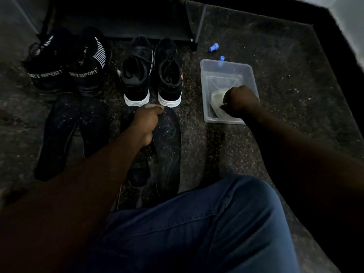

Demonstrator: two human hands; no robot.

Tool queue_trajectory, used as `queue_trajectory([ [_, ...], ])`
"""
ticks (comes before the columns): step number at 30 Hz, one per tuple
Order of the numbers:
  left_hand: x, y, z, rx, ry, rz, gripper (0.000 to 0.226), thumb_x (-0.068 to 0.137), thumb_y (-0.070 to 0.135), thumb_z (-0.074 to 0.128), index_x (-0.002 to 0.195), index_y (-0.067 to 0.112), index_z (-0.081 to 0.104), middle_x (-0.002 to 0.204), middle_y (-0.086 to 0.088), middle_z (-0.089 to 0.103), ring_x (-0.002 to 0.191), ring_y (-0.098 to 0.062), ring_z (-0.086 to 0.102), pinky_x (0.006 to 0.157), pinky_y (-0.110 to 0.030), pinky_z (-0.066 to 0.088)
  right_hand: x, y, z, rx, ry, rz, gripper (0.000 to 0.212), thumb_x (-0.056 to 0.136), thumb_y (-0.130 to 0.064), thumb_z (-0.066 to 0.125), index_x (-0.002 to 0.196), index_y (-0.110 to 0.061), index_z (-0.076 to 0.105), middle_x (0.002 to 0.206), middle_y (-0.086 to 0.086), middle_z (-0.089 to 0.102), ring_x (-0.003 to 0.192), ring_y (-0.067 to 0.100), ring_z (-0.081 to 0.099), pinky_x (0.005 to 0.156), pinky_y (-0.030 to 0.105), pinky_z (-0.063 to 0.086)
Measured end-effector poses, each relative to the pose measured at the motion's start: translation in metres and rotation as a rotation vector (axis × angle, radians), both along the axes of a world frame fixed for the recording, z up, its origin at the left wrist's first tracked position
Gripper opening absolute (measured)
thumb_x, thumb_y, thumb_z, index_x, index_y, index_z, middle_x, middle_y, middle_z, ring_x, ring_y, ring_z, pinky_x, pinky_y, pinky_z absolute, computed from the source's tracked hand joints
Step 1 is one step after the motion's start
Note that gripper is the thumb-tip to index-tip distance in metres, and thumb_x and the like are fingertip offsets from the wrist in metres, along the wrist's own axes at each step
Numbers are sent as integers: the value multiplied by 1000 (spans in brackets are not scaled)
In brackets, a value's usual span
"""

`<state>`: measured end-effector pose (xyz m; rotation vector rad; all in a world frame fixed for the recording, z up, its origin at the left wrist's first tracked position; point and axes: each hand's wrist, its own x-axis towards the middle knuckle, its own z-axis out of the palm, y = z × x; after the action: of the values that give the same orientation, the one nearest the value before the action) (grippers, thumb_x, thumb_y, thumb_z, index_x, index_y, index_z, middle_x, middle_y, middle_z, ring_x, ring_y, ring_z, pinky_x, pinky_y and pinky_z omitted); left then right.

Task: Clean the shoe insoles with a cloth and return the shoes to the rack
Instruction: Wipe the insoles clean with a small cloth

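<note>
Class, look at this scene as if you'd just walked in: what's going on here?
A person's right hand grips a pale cloth inside a clear plastic tub, while the left hand grips the far end of a dark speckled insole lying by the heels of the black white-soled trainers. Those and the black SPORT-lettered shoes stand on the floor before the black rack, not yet returned.

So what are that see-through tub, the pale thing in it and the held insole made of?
The tub looks like clear glossy plastic: its base shows through the walls. The cloth that the right hand grips seems soft pale fabric, bunched in folds. The insole that the left hand holds looks like dark matt foam with a fabric face, dust-speckled; dim light leaves that open.
</note>
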<state>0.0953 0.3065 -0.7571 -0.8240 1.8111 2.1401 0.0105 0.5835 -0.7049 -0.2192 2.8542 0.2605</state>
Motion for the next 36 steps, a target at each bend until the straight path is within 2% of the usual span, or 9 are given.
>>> queue_trajectory([
  [6, 5, 0, 3, 158, -31, 40, 16, 103, 14, 59, 91, 16, 70, 79, 2, 76, 72, -10, 71, 68, -25, 55, 9, -11, 0, 13, 6, -63, 30, 91, -31, 67, 110, -8, 71, 115, 17, 68, 102, 36, 68, 89, 41, 58],
  [9, 8, -4, 6, 233, -48, 57, 16, 103, 17, 61, 93, 14, 73, 77, 2, 78, 74, -12, 73, 69, -26, 57, 22, -12, 3, -99, 178, -104, 27, 86, -30, 67, 102, -7, 68, 106, 19, 69, 94, 38, 67, 78, 38, 54],
  [14, 15, -18, 25, 228, -52, 43, 14, 101, 22, 65, 91, 17, 74, 83, 1, 79, 80, -15, 73, 80, -33, 60, 56, -39, 31, -670, 466, -244, 19, 85, -26, 68, 95, -11, 65, 84, 3, 69, 78, 20, 63, 71, 28, 45],
  [16, 20, -24, 36, 207, -58, 18, 12, 100, 29, 66, 95, 22, 74, 94, -1, 79, 85, -17, 73, 85, -39, 59, 75, -62, 42, -958, 380, -314, 13, 82, -21, 70, 93, -15, 65, 82, -5, 67, 78, 15, 62, 73, 31, 50],
  [19, 30, -27, 53, 208, -35, 23, 12, 100, 28, 65, 95, 22, 74, 93, -2, 77, 80, -17, 72, 76, -33, 59, 105, -103, 49, -1291, 166, -331, 14, 74, -19, 70, 82, -28, 63, 80, -11, 65, 75, 13, 62, 72, 39, 56],
  [22, 47, -32, 73, 254, 4, 34, 14, 102, 25, 63, 100, 15, 74, 94, -7, 78, 80, -19, 73, 73, -31, 60, 131, -140, 50, -1305, 122, -302, 9, 80, -22, 77, 80, -29, 72, 85, -10, 73, 77, 8, 66, 82, 37, 59],
  [27, 86, -53, 108, 439, 27, -106, 48, 100, 41, 58, 130, 6, 69, 127, -17, 71, 115, -32, 70, 100, -42, 54, 165, -181, 64, -1364, 134, -397, 17, 76, -37, 67, 82, -29, 80, 90, -9, 79, 85, 7, 73, 84, 32, 60],
  [32, 114, -79, 127, 499, 106, -146, 63, 106, 57, 39, 140, 8, 62, 129, -20, 69, 110, -33, 71, 99, -45, 55, 185, -210, 82, -1261, 188, -198, 15, 84, -29, 82, 97, -22, 79, 104, -8, 76, 93, 4, 69, 84, 21, 53],
  [36, 125, -91, 129, 471, 126, -135, 69, 105, 64, 30, 130, 11, 66, 120, -17, 74, 102, -31, 74, 93, -43, 56, 199, -226, 88, -1150, 294, -87, 21, 84, -14, 76, 102, -24, 74, 104, -12, 75, 91, 2, 66, 83, 16, 52],
])
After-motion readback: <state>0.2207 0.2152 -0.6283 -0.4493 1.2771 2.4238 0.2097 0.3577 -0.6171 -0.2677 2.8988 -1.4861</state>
